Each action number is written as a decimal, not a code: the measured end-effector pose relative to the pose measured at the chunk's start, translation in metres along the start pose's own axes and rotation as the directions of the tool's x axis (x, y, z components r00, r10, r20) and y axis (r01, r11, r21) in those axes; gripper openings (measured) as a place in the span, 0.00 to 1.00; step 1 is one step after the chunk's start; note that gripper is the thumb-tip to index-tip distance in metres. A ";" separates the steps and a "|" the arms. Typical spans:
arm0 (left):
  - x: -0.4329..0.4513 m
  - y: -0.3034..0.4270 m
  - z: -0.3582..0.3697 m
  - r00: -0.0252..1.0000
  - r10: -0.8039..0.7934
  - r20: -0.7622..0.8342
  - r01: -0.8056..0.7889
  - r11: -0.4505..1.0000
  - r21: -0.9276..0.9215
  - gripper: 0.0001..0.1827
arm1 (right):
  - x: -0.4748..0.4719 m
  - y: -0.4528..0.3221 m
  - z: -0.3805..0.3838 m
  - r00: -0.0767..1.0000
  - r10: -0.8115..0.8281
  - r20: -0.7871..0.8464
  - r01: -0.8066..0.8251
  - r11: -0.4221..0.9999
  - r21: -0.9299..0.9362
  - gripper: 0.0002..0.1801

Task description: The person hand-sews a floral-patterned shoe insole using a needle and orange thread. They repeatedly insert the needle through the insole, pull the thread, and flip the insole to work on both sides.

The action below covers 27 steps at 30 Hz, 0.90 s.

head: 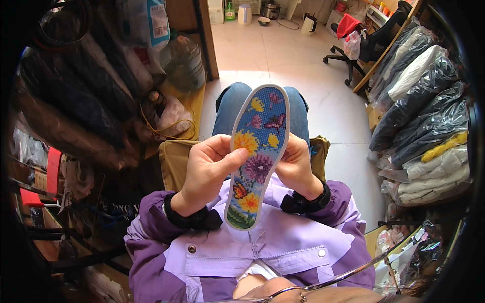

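A cross-stitch shoe insole [261, 147] with a white edge is held upright above my lap. Its blue face carries yellow and purple flowers, butterflies and small printed characters. My left hand [212, 170] pinches the insole's left edge, with the thumb flat on the patterned face. On the opposite edge, my right hand [297, 163] grips from the side and behind. The insole hides most of its fingers, and I cannot see whether they hold a needle or thread. Black bands circle both wrists below the purple jacket sleeves.
Plastic-wrapped garments hang at left [75, 87] and right [424, 98]. A large plastic bottle [185, 62] and a white bag [174, 113] rest on a ledge at left. Beyond my knees stand an office chair [356, 45], an electric kettle [308, 24] and a bowl [264, 21].
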<state>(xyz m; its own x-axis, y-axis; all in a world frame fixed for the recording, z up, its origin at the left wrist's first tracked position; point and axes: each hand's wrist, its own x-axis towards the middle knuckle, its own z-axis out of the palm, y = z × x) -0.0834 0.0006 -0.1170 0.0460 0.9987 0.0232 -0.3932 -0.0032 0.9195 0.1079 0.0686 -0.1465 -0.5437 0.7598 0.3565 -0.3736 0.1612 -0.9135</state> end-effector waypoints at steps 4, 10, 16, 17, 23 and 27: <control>0.000 0.002 -0.004 0.997 -0.040 0.068 0.046 0.995 -0.088 0.09 | -0.001 0.002 0.001 1.000 -0.002 0.011 0.002 1.000 0.005 0.14; -0.002 -0.002 -0.005 0.996 -0.079 0.042 0.083 0.988 -0.127 0.08 | -0.002 0.005 0.002 1.000 0.010 0.020 -0.010 1.000 0.014 0.15; -0.002 -0.005 -0.009 0.994 -0.062 0.087 0.072 0.991 -0.115 0.13 | -0.002 0.005 0.002 0.999 0.001 0.032 -0.002 1.000 0.030 0.15; -0.002 -0.005 -0.009 0.995 -0.073 0.069 0.079 0.993 -0.084 0.13 | -0.002 0.004 0.003 0.999 -0.003 0.033 0.002 0.999 0.047 0.15; -0.002 -0.004 -0.006 0.992 -0.097 0.084 0.112 0.974 -0.196 0.12 | -0.001 -0.003 0.010 0.999 -0.040 -0.018 0.039 0.999 -0.027 0.13; 0.000 -0.002 -0.011 0.970 -0.142 0.199 0.198 0.933 -0.301 0.16 | 0.005 -0.010 0.014 0.984 -0.179 -0.018 0.169 0.953 -0.252 0.10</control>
<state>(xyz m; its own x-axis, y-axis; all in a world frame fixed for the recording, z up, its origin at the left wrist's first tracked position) -0.0928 0.0010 -0.1234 0.2834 0.9586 -0.0296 -0.6337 0.2103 0.7444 0.0984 0.0619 -0.1325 -0.4548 0.7297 0.5106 -0.2583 0.4406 -0.8597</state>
